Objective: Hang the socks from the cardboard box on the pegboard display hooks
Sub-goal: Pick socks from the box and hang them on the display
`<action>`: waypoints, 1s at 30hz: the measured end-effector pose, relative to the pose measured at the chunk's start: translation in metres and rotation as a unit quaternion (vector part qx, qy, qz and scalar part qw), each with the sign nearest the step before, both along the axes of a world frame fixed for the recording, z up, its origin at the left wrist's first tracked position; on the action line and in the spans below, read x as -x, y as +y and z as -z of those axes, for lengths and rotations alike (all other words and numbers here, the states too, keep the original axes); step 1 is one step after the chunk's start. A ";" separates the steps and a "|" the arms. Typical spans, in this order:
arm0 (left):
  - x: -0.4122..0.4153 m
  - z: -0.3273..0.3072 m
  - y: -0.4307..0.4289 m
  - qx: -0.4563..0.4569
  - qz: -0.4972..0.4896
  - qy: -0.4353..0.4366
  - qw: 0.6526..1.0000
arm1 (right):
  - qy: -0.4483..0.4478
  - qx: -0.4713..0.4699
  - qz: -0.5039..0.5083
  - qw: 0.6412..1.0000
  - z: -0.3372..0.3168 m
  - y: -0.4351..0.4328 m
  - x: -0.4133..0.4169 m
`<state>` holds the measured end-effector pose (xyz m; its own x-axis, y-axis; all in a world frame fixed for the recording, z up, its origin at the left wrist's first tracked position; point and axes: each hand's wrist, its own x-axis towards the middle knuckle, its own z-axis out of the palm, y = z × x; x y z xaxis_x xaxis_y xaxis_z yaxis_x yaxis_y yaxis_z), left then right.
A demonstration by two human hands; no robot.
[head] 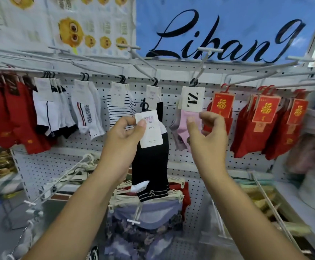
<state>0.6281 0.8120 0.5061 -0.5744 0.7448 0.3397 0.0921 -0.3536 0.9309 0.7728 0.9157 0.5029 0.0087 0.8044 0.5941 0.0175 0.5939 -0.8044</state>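
My left hand (124, 135) pinches the white card label of a black sock pair (151, 166) that hangs down in front of the white pegboard (205, 166). The pair's small black hanger hook (144, 106) sticks up free, below the display hooks. My right hand (207, 132) is raised beside it with fingers loosely curled, holding nothing, just in front of a pink sock pair (187, 124) on its hook (199, 72). The cardboard box is not in view.
Along the top row of hooks hang red socks (12, 113), white socks (55, 109), a striped pair (120, 106), a black pair (155, 99) and red carded socks (265, 124). Lower hooks (63, 177) jut toward me; underwear hangs on clips (147, 209) below.
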 end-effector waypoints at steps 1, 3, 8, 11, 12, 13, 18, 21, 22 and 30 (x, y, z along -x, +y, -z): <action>0.001 -0.001 0.001 0.003 0.003 0.004 1.000 | -0.015 0.005 -0.034 0.999 -0.003 -0.010 0.003; 0.004 -0.001 0.003 0.004 0.008 0.016 1.000 | -0.052 0.021 -0.108 0.993 -0.011 -0.027 0.010; 0.017 -0.009 0.004 0.003 0.018 0.064 0.998 | -0.084 0.036 -0.151 0.984 -0.022 -0.041 0.035; 0.032 -0.020 0.002 -0.003 -0.004 0.077 0.997 | -0.047 0.043 -0.141 0.988 -0.027 -0.039 0.046; 0.039 -0.023 0.001 -0.016 -0.015 0.064 0.998 | -0.029 0.054 -0.137 0.989 -0.030 -0.037 0.049; 0.047 -0.027 0.000 -0.032 -0.030 0.051 0.998 | -0.019 0.062 -0.128 0.990 -0.033 -0.033 0.053; 0.089 -0.049 0.003 -0.078 -0.119 0.117 0.983 | 0.002 0.078 -0.101 0.992 -0.045 -0.008 0.079; 0.101 -0.062 0.009 -0.098 -0.124 0.172 0.972 | -0.017 0.063 -0.053 0.996 -0.054 0.005 0.094; 0.104 -0.065 0.011 -0.100 -0.113 0.178 0.972 | -0.016 0.052 -0.040 0.998 -0.057 0.009 0.098; 0.129 -0.070 0.034 -0.103 -0.099 0.263 0.954 | -0.038 -0.005 -0.042 0.998 -0.060 0.027 0.120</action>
<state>0.4987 0.8463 0.5759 -0.4063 0.5266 0.7467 0.6112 -0.4508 0.6505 0.6525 0.9430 0.5626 -0.1047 0.7948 0.5978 0.0282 0.6032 -0.7971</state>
